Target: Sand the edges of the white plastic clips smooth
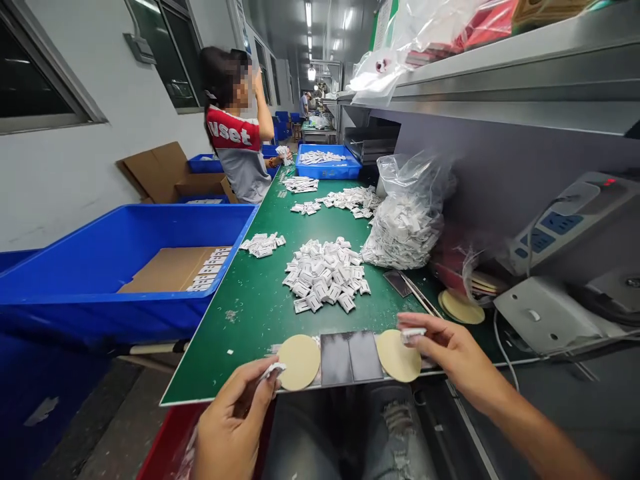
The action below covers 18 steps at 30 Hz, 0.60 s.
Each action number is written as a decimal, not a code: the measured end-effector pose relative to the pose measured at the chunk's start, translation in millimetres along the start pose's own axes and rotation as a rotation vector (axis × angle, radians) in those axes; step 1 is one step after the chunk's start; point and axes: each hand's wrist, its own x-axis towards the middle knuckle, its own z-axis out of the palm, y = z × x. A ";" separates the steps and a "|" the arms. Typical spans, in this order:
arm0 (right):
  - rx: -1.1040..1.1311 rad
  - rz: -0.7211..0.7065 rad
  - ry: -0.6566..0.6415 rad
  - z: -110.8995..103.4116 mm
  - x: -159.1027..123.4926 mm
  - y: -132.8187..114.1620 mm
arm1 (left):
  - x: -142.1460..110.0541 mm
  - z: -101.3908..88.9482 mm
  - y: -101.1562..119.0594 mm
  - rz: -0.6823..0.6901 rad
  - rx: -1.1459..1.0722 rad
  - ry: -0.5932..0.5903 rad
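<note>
My left hand (235, 417) pinches a small white packet (273, 371) between thumb and fingers at the near edge of the green work mat (250, 340). My right hand (440, 350) holds a similar white packet (413, 335) at the same edge. Between them lie two round cream pads (299, 362) (399, 355) and a dark grey rectangular sheet (350, 357). Each hand is right beside a cream pad. A heap of white packets (325, 273) sits farther up the mat, out of reach of my fingers.
A large blue bin (125, 273) with cardboard inside stands left of the mat. A co-worker (237, 133) stands at the far end near more blue bins. A plastic bag of white packets (405, 227) lies to the right, below a metal shelf, with a power strip (565, 223) beyond.
</note>
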 end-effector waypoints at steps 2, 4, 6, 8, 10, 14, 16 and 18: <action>-0.258 -0.220 -0.018 3.9 -2.8 7.9 | 4.7 0.7 -6.7 0.076 0.088 -0.045; -0.546 -0.467 0.003 5.9 -6.7 14.2 | 10.3 1.8 -12.8 0.192 0.224 -0.096; -0.825 -0.656 0.070 5.6 -10.5 17.8 | 15.5 3.8 -16.5 0.350 0.346 -0.132; -1.055 -0.749 0.135 4.7 -12.5 18.0 | 20.0 6.9 -16.6 0.505 0.424 -0.154; -1.225 -0.807 0.152 4.8 -11.9 15.1 | 24.8 10.7 -13.3 0.593 0.489 -0.169; -1.371 -0.878 0.138 7.7 -10.8 7.6 | 34.5 14.4 -4.3 0.646 0.637 -0.224; -1.375 -0.890 0.129 9.0 -14.9 6.2 | 36.2 12.1 -2.7 0.670 0.675 -0.268; -1.371 -0.891 0.131 10.2 -20.2 5.7 | 35.8 8.9 -2.8 0.692 0.680 -0.290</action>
